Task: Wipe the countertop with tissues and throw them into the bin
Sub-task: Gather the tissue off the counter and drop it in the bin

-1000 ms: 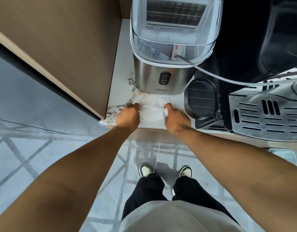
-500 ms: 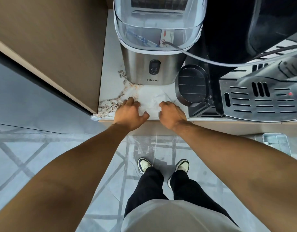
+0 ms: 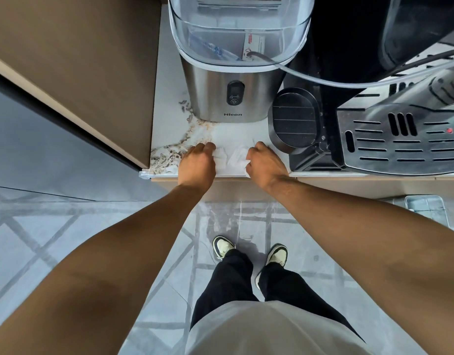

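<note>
Inspector: Presently, both hands sit at the front edge of the table (image 3: 169, 129), in front of the Hicon ice maker (image 3: 229, 98). The left hand (image 3: 197, 162) is curled, fingers bent down onto the left end of the white tissues (image 3: 232, 158). The right hand (image 3: 265, 160) is closed into a loose fist, bunching the right end of the same tissues.

Clerk: And the tissues themselves?

Inspector: Crumpled flat on the table between the two hands, just short of the edge. No bin is in view.

Clerk: The step in hand?

Inspector: By appearance, gathering the tissues after wiping, or a last pass toward the edge. It cannot be told which.

Clerk: What would doing it well call for?

Inspector: Bring the two hands together so that the paper folds inward on itself and traps what it has picked up. Keep the palms low and pressed to the table, so nothing is pushed over the edge onto the floor (image 3: 118, 226). The brown veining at the left corner (image 3: 169, 155) looks like stone pattern, not dirt, so it needs no scrubbing. Stay clear of the black drip tray (image 3: 293, 120) at the right. Lift only once the wad is fully enclosed.
</note>
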`<state>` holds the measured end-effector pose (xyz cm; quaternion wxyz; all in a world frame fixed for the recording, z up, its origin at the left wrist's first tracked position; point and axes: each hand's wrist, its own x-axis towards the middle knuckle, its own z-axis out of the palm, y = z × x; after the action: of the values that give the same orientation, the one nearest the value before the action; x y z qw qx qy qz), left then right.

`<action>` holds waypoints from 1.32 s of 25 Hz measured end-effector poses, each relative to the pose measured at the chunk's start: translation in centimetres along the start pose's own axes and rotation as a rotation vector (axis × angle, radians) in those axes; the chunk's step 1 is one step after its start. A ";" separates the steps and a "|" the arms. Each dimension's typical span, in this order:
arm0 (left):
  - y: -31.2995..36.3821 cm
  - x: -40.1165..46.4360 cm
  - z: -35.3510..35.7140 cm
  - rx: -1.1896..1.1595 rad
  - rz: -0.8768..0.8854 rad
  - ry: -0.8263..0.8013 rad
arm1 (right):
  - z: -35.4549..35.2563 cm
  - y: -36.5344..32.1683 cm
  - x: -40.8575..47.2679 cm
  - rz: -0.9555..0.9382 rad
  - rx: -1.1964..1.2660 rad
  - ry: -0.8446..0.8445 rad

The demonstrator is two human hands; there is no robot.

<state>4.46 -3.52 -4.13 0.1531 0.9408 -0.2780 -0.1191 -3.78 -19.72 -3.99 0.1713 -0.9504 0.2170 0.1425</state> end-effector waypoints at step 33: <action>39.3 -17.1 11.5 0.289 0.769 -0.342 | -1.3 34.1 -36.6 0.600 0.339 0.254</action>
<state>-32.23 -27.86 1.56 0.0051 0.7474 -0.6429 -0.1675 -50.93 -35.83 0.86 0.2488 -0.8126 0.5263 0.0293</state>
